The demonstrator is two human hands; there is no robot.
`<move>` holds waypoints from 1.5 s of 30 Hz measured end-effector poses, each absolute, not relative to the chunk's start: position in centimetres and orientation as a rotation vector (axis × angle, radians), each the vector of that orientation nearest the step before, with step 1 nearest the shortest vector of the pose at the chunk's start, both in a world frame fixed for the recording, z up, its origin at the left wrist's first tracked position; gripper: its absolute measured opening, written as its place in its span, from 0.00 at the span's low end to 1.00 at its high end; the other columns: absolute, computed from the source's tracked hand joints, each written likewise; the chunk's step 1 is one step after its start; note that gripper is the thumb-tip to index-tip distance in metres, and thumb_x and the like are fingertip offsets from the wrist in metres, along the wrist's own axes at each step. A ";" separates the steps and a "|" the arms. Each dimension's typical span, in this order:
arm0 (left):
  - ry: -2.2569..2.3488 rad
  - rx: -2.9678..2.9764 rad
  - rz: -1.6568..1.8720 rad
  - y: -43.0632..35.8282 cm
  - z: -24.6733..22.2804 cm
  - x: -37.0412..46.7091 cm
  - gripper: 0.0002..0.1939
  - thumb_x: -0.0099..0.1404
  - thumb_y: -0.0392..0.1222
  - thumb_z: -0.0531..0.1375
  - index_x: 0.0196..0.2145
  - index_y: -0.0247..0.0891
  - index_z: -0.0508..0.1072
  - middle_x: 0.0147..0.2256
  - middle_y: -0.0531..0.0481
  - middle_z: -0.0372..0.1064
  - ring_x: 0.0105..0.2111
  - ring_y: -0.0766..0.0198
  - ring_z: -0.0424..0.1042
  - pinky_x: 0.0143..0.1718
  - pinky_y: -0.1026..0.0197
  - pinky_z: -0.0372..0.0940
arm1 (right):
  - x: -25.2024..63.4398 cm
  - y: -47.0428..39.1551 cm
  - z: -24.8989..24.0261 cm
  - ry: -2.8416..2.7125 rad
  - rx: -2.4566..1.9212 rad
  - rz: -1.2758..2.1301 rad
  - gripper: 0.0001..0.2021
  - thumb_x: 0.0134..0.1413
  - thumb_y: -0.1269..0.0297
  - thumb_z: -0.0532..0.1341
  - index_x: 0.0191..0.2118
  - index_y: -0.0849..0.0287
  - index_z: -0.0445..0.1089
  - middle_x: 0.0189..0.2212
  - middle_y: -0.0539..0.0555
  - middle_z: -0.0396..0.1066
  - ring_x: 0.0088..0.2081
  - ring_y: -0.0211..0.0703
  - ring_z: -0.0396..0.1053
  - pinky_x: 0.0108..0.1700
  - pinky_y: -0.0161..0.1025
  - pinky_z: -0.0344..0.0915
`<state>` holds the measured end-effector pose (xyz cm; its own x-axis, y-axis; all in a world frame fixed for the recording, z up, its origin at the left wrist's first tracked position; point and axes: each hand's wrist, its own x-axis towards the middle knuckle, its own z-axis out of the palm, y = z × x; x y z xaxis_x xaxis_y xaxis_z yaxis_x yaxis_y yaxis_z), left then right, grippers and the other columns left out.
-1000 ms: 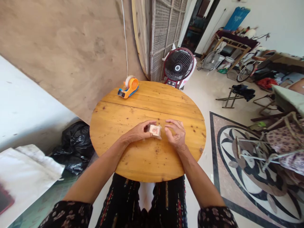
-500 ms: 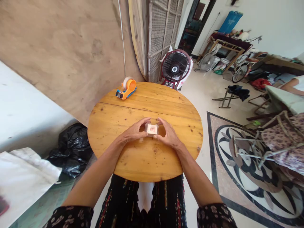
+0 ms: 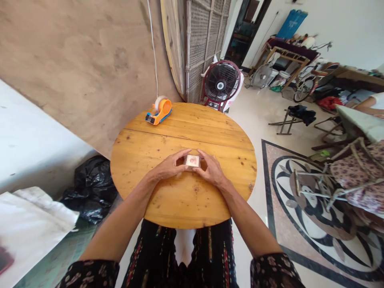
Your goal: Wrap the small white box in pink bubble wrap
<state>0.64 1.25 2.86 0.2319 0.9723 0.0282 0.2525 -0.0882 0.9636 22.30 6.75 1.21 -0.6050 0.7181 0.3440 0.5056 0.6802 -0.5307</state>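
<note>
A small pale rectangular packet with a red printed mark [image 3: 192, 161] sat near the middle of the round varnished wooden bench [image 3: 144, 148], close to the person's edge. The left hand [image 3: 169, 166] gripped the packet's left side, thumb and fingertips curled onto it. The right hand [image 3: 211, 170] gripped the right side in the same manner, fingers bent inward. Both hands were pinching the packet between them, with the wrists resting low over the bench top.

The step in hand appeared to be squaring or opening the packet. Any following move would call for a firm two-sided pinch, since the item looked light and liable to slip.

An orange and blue tape dispenser carrying a white roll [image 3: 159, 112] stood at the far left edge of the bench, well apart from the hands. Beyond the bench a red-framed floor fan [image 3: 221, 85] stood against a woven cane screen [image 3: 204, 44]. A black plastic bag [image 3: 90, 184] lay on the floor to the left, under a bare plastered wall. A patterned tile medallion [image 3: 315, 216] covered the floor to the right, with furniture crowded beyond it.
</note>
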 end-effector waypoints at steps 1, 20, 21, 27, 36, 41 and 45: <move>1.182 1.539 0.954 1.3 2.7 0.7 0.36 0.60 0.46 0.62 0.64 0.40 0.58 0.62 0.44 0.60 0.59 0.50 0.63 0.61 0.48 0.59 | 22.2 6.7 1.3 -2.351 -0.956 0.519 0.34 0.53 0.54 0.64 0.64 0.56 0.57 0.55 0.62 0.70 0.53 0.57 0.68 0.55 0.54 0.61; 1.427 1.327 1.197 2.5 1.6 0.5 0.32 0.58 0.56 0.61 0.52 0.29 0.70 0.46 0.38 0.72 0.39 0.57 0.73 0.43 0.53 0.68 | 22.5 7.0 1.8 -2.411 -0.939 0.629 0.45 0.48 0.47 0.66 0.67 0.55 0.49 0.59 0.63 0.65 0.58 0.59 0.63 0.58 0.57 0.56; 1.432 1.357 1.187 2.5 1.6 0.7 0.31 0.57 0.55 0.62 0.52 0.29 0.71 0.46 0.38 0.72 0.38 0.58 0.73 0.42 0.54 0.68 | 22.5 7.0 1.8 -2.415 -0.942 0.623 0.44 0.49 0.48 0.66 0.67 0.56 0.49 0.58 0.62 0.66 0.58 0.59 0.64 0.58 0.56 0.56; 1.418 1.537 1.132 2.2 2.0 1.4 0.20 0.60 0.49 0.60 0.45 0.33 0.76 0.41 0.43 0.74 0.38 0.59 0.73 0.40 0.58 0.67 | 22.3 6.9 1.3 -2.382 -0.944 0.495 0.39 0.49 0.53 0.66 0.65 0.56 0.55 0.52 0.60 0.71 0.52 0.56 0.68 0.56 0.54 0.58; 1.284 1.439 1.081 2.0 2.6 1.5 0.19 0.62 0.48 0.59 0.46 0.33 0.73 0.41 0.44 0.73 0.37 0.61 0.73 0.39 0.60 0.67 | 22.0 6.5 1.7 -2.336 -0.987 0.507 0.35 0.47 0.57 0.68 0.61 0.57 0.62 0.52 0.60 0.72 0.51 0.55 0.69 0.55 0.52 0.60; 1.306 1.545 1.137 2.1 1.7 1.3 0.26 0.63 0.46 0.58 0.56 0.33 0.68 0.43 0.42 0.71 0.37 0.61 0.72 0.38 0.59 0.67 | 22.1 6.7 1.7 -2.355 -0.976 0.572 0.36 0.48 0.56 0.67 0.62 0.56 0.59 0.55 0.61 0.69 0.54 0.55 0.68 0.57 0.54 0.59; 1.264 1.820 1.169 2.1 1.6 1.0 0.18 0.66 0.43 0.56 0.50 0.36 0.75 0.44 0.43 0.71 0.41 0.60 0.70 0.44 0.57 0.66 | 22.1 6.8 1.6 -2.348 -0.995 0.575 0.36 0.49 0.55 0.67 0.63 0.57 0.58 0.53 0.61 0.71 0.54 0.55 0.68 0.57 0.53 0.59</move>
